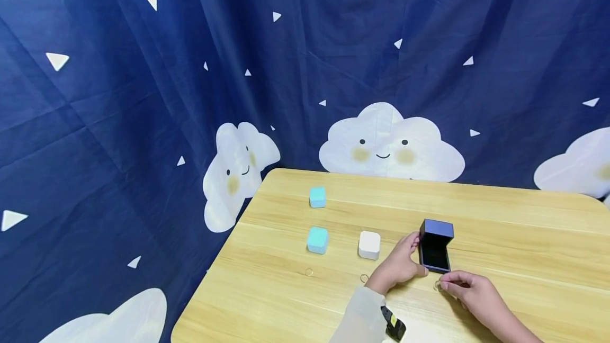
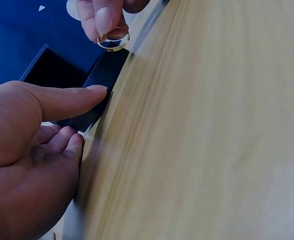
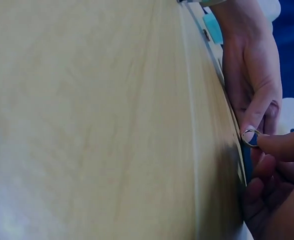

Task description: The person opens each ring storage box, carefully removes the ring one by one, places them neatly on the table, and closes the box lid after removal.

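Note:
A dark blue ring box (image 1: 439,229) stands on the table with its lid raised and a black inside. My left hand (image 1: 400,266) holds it from the left, with the thumb (image 2: 74,101) along the front edge and the other fingers at its side. Just in front of the box, my right hand (image 1: 474,292) pinches a gold-coloured ring (image 2: 111,49) between thumb and fingertips. In the right wrist view the ring (image 3: 246,138) overlaps the left thumb's tip.
Two turquoise boxes (image 1: 317,241) and a white box (image 1: 369,245) stand to the left on the wooden table (image 1: 267,279). One thin ring (image 1: 308,272) lies before the nearer turquoise box, another ring (image 1: 364,278) near the left wrist. A dark blue curtain (image 1: 333,41) hangs behind.

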A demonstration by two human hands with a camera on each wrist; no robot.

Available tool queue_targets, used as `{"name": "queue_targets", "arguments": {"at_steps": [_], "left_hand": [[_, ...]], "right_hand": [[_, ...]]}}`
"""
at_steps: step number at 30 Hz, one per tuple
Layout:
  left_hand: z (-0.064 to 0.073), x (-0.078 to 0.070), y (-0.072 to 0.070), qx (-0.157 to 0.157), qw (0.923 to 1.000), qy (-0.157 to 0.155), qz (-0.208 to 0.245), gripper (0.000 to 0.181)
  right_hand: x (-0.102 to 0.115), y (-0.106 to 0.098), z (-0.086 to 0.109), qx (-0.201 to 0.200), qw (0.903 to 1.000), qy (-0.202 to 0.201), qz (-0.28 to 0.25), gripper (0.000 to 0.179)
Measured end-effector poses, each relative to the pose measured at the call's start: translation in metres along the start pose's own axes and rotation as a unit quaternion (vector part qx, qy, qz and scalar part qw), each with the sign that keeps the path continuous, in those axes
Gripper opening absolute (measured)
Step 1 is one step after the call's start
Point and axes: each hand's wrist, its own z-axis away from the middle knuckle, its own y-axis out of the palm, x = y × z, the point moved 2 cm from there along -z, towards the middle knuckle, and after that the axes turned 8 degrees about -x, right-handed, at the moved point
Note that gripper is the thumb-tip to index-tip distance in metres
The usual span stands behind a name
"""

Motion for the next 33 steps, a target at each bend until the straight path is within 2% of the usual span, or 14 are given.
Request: {"name": "queue_targets", "arguments": {"at_steps": [5, 12, 15, 25, 33], "left_hand": [[0.0002, -0.0005, 0.0, 0.0, 1.0, -0.001, 0.001, 0.088], [0.0004, -0.0013, -0.0007, 0.0, 1.0, 0.0, -0.004, 0.089], [-0.0001, -0.0016, -0.0008, 0.002, 1.0, 0.001, -0.001, 0.089], [-0.0002, -0.0026, -0.0013, 0.004, 1.0, 0.005, 0.003, 0.088], [0.0009, -0.0028, -0.0017, 0.003, 0.9999, 0.001, 0.013, 0.088]], "right_hand": [[-0.0001, 0.0013, 0.0015, 0.002, 0.9994, -0.006, 0.033, 0.018], [-0.0002, 0.0014, 0.0019, -0.018, 0.9922, -0.063, 0.106, 0.011], [-0.0002, 0.0025, 0.0021, -0.025, 0.9893, -0.07, 0.125, 0.007], [0.0014, 0.0045, 0.0042, -0.044, 0.9814, -0.102, 0.156, 0.004], [0.0026, 0.0037, 0.0064, -0.025, 0.9798, -0.098, 0.172, 0.005]]}}
